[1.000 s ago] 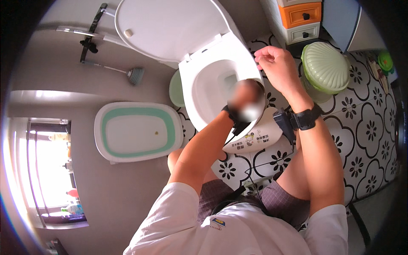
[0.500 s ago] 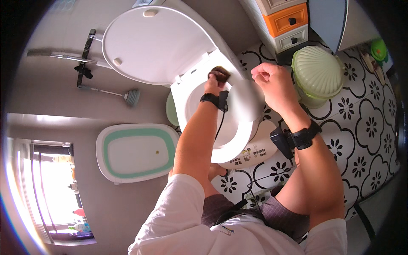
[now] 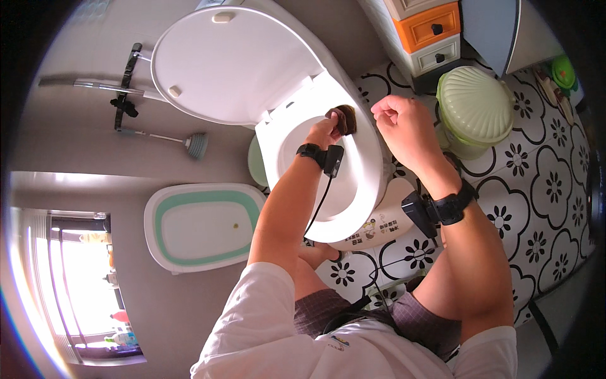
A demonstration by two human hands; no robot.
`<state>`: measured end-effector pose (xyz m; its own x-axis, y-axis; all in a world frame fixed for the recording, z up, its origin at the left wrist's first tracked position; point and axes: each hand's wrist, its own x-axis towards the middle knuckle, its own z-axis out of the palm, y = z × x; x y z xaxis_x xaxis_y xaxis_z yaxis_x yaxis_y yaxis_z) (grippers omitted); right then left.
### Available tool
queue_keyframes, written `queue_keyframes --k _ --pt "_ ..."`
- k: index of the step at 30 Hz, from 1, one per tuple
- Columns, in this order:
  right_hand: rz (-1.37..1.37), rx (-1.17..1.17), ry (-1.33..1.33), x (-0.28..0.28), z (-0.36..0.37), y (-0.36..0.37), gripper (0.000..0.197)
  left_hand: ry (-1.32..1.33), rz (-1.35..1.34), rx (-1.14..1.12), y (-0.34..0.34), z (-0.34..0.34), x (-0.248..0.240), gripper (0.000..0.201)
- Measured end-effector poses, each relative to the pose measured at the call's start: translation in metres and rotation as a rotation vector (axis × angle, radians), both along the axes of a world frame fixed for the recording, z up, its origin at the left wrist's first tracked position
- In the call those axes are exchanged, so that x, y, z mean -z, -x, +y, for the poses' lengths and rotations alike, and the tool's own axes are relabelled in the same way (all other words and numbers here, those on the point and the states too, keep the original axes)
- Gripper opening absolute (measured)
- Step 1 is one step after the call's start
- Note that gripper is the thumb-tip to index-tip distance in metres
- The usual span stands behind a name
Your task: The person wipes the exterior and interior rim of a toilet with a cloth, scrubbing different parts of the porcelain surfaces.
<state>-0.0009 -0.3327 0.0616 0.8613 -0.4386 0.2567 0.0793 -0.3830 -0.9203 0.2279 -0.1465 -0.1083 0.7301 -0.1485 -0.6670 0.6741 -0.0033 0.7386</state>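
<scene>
In front of me stands a white toilet with its lid raised against the wall. My left hand reaches over the bowl, its fingers closed on a folded brown cloth. The cloth lies against the toilet's rim on the far right side. To the right of the rim, in the air, is my right hand, its fingers curled together and nothing visible in them. It touches neither the toilet nor the cloth. Each wrist wears a black strap with a small device.
A pale green lidded bin stands to the right, near a drawer cabinet. At the left, a folding basin leans by the wall, below a hanging plunger. A printed beige mat lies at the toilet's base.
My left hand has moved slightly right and toward me with the brown cloth along the rim. My right hand has barely moved.
</scene>
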Motion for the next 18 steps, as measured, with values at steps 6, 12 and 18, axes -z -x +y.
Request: queue_keyframes --k 6,12,18 --pt "0.009 -0.029 -0.002 -0.011 0.017 0.0 0.012 0.171 -0.204 -0.252 -0.04 0.068 0.003 0.026" --pt "0.046 -0.019 0.033 -0.007 0.018 -0.004 0.013 0.357 -0.315 -0.406 -0.045 0.115 0.018 0.029" --pt "0.071 -0.013 0.086 -0.009 0.028 -0.004 0.012 0.464 -0.38 -0.488 -0.044 0.137 0.013 0.032"
